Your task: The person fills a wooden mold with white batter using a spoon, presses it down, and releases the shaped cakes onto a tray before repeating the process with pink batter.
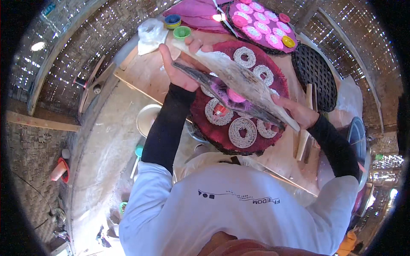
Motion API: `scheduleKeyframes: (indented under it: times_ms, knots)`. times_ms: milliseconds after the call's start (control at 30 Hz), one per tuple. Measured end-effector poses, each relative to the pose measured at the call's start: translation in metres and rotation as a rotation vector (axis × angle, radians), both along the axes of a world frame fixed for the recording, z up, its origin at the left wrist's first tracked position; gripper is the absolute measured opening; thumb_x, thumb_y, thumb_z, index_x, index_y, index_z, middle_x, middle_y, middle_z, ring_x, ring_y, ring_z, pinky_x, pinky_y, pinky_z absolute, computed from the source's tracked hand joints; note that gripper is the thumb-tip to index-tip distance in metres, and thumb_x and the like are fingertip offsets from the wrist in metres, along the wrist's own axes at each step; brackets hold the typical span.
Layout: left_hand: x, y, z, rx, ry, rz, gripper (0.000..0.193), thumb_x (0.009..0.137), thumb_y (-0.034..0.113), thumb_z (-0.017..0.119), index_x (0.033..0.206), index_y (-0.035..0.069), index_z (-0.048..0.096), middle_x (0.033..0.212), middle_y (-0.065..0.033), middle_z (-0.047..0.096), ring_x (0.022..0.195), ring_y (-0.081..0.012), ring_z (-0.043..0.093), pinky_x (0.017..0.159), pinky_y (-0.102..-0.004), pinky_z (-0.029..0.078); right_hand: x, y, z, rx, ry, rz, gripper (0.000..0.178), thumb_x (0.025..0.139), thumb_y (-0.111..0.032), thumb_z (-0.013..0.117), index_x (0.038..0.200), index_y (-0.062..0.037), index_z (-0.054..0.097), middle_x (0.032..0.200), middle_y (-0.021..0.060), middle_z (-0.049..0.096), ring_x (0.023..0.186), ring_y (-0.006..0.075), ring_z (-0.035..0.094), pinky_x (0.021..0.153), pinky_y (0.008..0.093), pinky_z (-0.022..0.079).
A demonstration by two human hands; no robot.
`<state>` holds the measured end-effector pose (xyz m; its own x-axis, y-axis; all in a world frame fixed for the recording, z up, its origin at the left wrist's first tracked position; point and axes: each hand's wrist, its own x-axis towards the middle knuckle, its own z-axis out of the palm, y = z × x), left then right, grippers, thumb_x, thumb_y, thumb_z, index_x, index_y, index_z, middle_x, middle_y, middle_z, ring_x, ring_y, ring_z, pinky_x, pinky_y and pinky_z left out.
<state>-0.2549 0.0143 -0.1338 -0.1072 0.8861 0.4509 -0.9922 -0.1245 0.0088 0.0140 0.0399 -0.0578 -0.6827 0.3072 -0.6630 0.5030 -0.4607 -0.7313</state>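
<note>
Wooden bars [243, 76] are held by the left grip [182, 73] at ten o'clock, right grip [299, 112] at four, likely for steadiness.

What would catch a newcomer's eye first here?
Probably the long weathered wooden tool between left hand and right hand, with a pink patch showing. Beneath, pale lacy rings dot a round red mat. Pink-and-white rounds brighten the upper right.

White shirt [252, 224]: loose sleeves [147, 187], ending near elbows. Chest print [265, 201]: black triangle, circle, square, thin line, lettering. Close-fitting black undersleeves [164, 128]: cover both forearms to wrists. Left hand [181, 72], right hand [300, 114]: bare. Dull red cloth [260, 249] near collar.
</note>
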Motion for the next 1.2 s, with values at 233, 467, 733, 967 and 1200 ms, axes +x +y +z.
scheduleKeyframes:
  times_ms: [233, 467, 733, 967, 1200]
  knots:
    - [-0.007, -0.010, -0.039, 0.080, -0.164, -0.079, 0.040, 0.081, 0.052, 0.044, 0.071, 0.013, 0.044, 0.068, 0.0005, 0.042, 0.076, -0.0197, 0.041, 0.074, -0.0328, 0.034, -0.010, 0.016, -0.017, 0.208, -0.200, 0.247, 0.060, 0.086, -0.054, 0.032, 0.108, -0.0014, 0.050, 0.084, 0.0050, 0.055, 0.068, 0.0091, 0.052, 0.058, 0.0221, 0.044]
    - [-0.018, -0.014, -0.039, 0.132, -0.108, -0.009, 0.036, 0.082, 0.046, 0.045, 0.070, 0.013, 0.045, 0.066, 0.0003, 0.043, 0.074, -0.0189, 0.040, 0.071, -0.0313, 0.035, -0.012, 0.012, -0.030, 0.358, -0.160, 0.254, 0.057, 0.090, -0.049, 0.030, 0.102, 0.0017, 0.054, 0.076, 0.0046, 0.058, 0.061, 0.0067, 0.052, 0.053, 0.0214, 0.042]
    - [-0.017, -0.008, -0.041, 0.060, -0.036, 0.073, 0.028, 0.084, 0.038, 0.046, 0.067, 0.015, 0.044, 0.060, 0.0042, 0.042, 0.070, -0.0144, 0.042, 0.070, -0.0276, 0.035, -0.020, 0.012, -0.018, 0.575, -0.220, 0.277, 0.074, 0.079, -0.066, 0.035, 0.077, 0.0040, 0.060, 0.058, 0.0022, 0.050, 0.047, 0.0081, 0.044, 0.041, 0.0220, 0.037]
    - [0.000, -0.005, 0.047, 0.113, 0.227, 0.195, 0.032, 0.084, 0.043, 0.039, 0.066, 0.017, 0.039, 0.060, 0.0047, 0.040, 0.064, -0.0124, 0.041, 0.070, -0.0287, 0.034, 0.006, 0.022, -0.001, 0.612, -0.005, 0.216, 0.067, 0.082, -0.062, 0.035, 0.093, 0.0015, 0.056, 0.073, 0.0016, 0.053, 0.063, 0.0082, 0.048, 0.055, 0.0222, 0.040]
    - [0.049, 0.044, -0.010, -0.088, 0.045, -0.005, 0.039, 0.082, 0.046, 0.041, 0.063, 0.012, 0.044, 0.058, -0.0020, 0.044, 0.067, -0.0229, 0.045, 0.068, -0.0357, 0.037, 0.043, 0.020, -0.013, 0.420, -0.112, 0.016, 0.073, 0.082, -0.061, 0.035, 0.116, 0.0025, 0.047, 0.096, 0.0069, 0.056, 0.078, 0.0120, 0.052, 0.069, 0.0250, 0.043]
